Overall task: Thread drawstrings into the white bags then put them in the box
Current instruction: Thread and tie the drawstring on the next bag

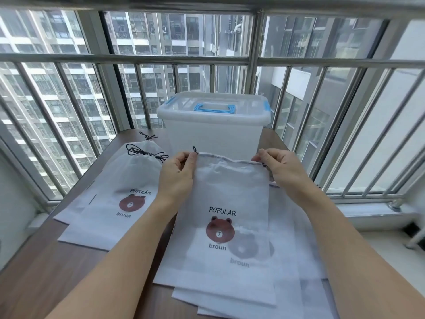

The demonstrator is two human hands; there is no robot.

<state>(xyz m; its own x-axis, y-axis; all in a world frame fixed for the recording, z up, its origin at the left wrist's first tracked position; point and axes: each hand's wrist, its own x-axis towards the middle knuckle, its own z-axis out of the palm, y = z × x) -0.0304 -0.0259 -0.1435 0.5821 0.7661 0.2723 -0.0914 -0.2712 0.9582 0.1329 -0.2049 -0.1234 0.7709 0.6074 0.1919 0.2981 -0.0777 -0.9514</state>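
A white bag (pixel 230 194) printed with a brown bear and the word "POPULAR" is held up by its top corners over a pile of similar bags (pixel 287 284). My left hand (pixel 179 171) pinches the bag's top left corner, where a dark drawstring (pixel 195 149) loops out. My right hand (pixel 278 166) pinches the top right corner. A translucent lidded box (pixel 213 127) with blue handle and clips stands behind the bag. To the left lies a second pile of bags (pixel 115 199) with dark drawstrings (pixel 147 154) bunched at their tops.
The brown table (pixel 46 272) stands against a metal window railing (pixel 207 58) at the back and right. A white sill (pixel 379 212) runs along the right side. The box's lid is closed.
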